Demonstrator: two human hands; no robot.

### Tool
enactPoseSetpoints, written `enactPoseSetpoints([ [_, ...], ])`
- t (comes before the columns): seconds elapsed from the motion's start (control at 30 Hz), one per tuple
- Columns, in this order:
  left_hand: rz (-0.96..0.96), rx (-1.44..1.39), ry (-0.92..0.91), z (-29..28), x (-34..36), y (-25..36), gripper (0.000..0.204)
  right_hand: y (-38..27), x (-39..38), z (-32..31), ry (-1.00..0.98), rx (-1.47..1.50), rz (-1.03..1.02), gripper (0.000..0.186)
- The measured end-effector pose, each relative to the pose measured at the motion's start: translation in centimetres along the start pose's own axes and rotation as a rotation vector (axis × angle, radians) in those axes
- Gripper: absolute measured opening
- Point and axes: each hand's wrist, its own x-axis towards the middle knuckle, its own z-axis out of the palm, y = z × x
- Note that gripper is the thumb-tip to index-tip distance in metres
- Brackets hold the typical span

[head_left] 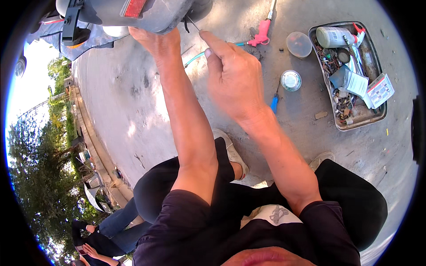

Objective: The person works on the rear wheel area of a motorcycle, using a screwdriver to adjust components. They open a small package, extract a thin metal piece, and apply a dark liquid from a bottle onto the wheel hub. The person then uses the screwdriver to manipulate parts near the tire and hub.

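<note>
The right hand [236, 76] holds one thin metal rod [194, 23]; the left hand [159, 43] touches one curved grey plastic shell [159, 18], grip unclear.

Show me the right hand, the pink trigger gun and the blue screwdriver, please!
Right hand [235, 75]: head view, on the back of the hand.
Pink trigger gun [262, 34]: head view, on its pink body.
Blue screwdriver [274, 104]: head view, on its handle.

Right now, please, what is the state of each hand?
Left hand: partly behind the grey housing; fingers hidden, open or closed cannot be told.
Right hand: curled, index fingertip at a thin metal rod; grip hidden.
</note>
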Motion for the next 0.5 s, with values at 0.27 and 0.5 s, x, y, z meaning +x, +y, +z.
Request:
enactPoseSetpoints([
  [0.27,-0.021,-0.129,-0.032,1.4,-1.1,2.6,0.038,-0.8,0.4,1.3,0.061,-0.243,-0.014,0.040],
  [0.5,-0.166,-0.134,-0.080,-4.6,-11.6,9.5,0.039,-2.0,0.9,1.6,0.058,-0.370,0.008,0.046],
])
